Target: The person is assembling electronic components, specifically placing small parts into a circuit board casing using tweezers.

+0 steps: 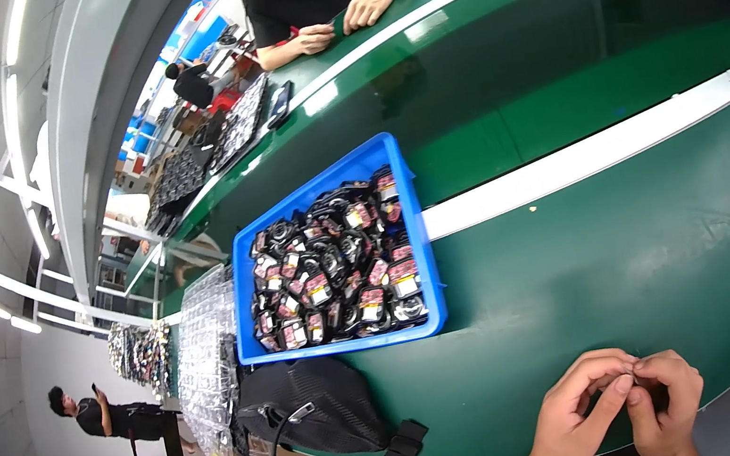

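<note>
The left hand [571, 417] and right hand [671, 397] met, fingertips pinched together, at the green tabletop's [574, 281] edge; anything between was indistinct.

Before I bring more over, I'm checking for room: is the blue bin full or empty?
Nearly full: black-and-pink pieces lie heaped across the blue bin, hiding its bottom.

The place looked like a factory workshop. A long, smooth green bench [580, 261] carried a blue plastic crate [431, 265] heaped with small black items [323, 263], and white tube lights [14, 121] ran overhead in a row.
</note>
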Motion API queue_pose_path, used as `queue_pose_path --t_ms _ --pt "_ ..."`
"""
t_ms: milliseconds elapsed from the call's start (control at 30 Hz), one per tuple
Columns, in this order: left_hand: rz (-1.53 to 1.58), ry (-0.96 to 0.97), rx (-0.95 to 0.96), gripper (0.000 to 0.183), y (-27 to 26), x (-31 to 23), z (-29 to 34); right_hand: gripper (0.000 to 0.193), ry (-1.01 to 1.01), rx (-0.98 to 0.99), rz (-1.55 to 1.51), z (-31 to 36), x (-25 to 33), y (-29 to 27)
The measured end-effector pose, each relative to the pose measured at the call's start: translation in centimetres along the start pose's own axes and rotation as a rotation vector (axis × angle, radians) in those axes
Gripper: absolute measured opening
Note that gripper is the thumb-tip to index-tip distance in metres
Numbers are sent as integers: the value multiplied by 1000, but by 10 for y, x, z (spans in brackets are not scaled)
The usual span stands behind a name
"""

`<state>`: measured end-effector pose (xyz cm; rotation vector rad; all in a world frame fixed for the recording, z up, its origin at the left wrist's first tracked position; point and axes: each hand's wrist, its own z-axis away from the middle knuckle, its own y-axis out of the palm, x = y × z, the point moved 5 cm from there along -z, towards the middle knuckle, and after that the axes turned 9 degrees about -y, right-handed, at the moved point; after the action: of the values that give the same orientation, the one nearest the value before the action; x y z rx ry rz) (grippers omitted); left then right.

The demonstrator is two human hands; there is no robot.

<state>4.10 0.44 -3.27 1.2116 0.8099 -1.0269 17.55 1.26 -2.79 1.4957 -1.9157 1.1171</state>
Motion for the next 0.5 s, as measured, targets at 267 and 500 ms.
queue_pose_path --t_ms 267,500 --pt "109 6 -11 14 -7 0 1 20 80 199 4 -15 20 -4" --pt "248 -38 -1 14 -13 14 0 20 56 226 33 -15 20 -1"
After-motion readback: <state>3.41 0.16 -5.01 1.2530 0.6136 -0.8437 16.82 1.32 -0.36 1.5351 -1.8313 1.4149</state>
